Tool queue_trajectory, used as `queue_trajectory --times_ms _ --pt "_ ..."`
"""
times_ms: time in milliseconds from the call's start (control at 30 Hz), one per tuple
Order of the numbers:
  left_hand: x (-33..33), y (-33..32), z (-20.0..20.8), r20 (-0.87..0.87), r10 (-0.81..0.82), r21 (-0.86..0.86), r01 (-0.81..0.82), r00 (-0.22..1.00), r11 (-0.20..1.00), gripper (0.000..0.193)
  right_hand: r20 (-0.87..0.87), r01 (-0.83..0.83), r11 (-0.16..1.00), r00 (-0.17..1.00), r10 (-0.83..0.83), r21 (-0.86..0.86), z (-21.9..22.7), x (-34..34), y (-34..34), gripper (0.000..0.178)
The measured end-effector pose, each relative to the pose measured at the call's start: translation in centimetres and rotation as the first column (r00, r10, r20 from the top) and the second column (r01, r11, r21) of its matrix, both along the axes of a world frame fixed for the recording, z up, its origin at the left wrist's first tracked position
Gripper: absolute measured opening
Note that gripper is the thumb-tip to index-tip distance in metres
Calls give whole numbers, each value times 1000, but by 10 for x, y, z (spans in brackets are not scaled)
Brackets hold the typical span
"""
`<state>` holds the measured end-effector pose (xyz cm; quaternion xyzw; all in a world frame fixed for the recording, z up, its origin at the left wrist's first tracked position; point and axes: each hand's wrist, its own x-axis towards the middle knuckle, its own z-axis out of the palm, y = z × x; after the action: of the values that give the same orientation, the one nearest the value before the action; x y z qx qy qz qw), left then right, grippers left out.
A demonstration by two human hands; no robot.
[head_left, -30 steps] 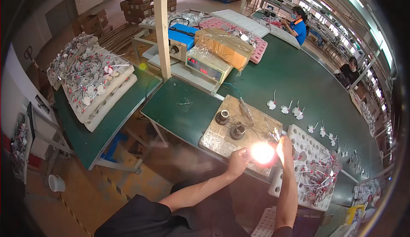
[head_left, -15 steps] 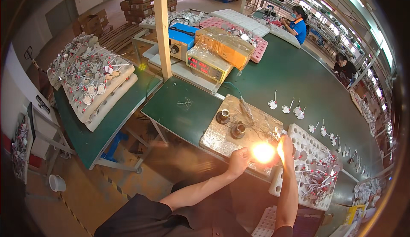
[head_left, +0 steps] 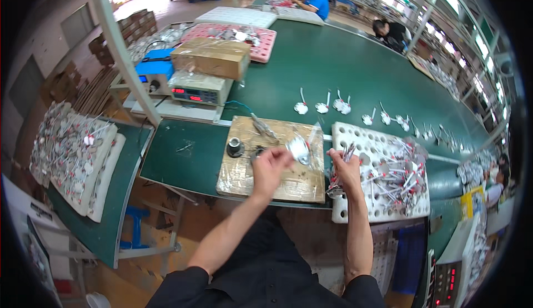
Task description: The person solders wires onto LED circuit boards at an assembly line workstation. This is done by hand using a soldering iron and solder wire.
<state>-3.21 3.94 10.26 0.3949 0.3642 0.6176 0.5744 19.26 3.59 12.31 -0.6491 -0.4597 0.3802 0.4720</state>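
Note:
Over the cardboard-topped board [head_left: 311, 183] my left hand [head_left: 268, 172] is closed, with its fingertips at a round white LED lamp module [head_left: 298, 150] that bears red bits and a pale strip. Motion blurs the piece somewhat. At the board's right edge my right hand [head_left: 347, 172] is closed around a bunch of similar modules [head_left: 336, 190], partly hidden by the fingers. A dark cylindrical socket [head_left: 235, 148] stands on the board's left side. A second one sits behind my left hand, mostly covered. Near the far edge lies a probe [head_left: 263, 127] with a blue-green cable.
Right of the board is a white foam tray [head_left: 341, 211] heaped with wired modules. More modules [head_left: 301, 108] lie in a row across the green table [head_left: 266, 86]. A meter with red digits [head_left: 194, 95] stands at left, under a carton [head_left: 211, 58]. Two people work farther back.
The bright glow between my hands is gone. My left hand has moved from the board's near edge to its middle, and the view has shifted to the right.

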Motion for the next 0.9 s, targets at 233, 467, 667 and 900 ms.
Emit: queue_trajectory --times_ms 233,467,667,900 --pt "-6 124 39 -548 338 441 -79 765 894 28 -457 188 973 883 -109 131 -10 24 -14 23" --pt "66 -5 19 -672 -138 393 508 728 766 18 -581 252 960 802 -138 120 -16 35 -17 28" --pt "86 -26 6 -757 84 521 521 648 676 20 -550 237 961 827 -120 146 -16 26 -17 30" --pt "84 -29 16 -736 205 613 508 645 605 23 -507 218 969 852 -130 117 -12 23 -14 30"
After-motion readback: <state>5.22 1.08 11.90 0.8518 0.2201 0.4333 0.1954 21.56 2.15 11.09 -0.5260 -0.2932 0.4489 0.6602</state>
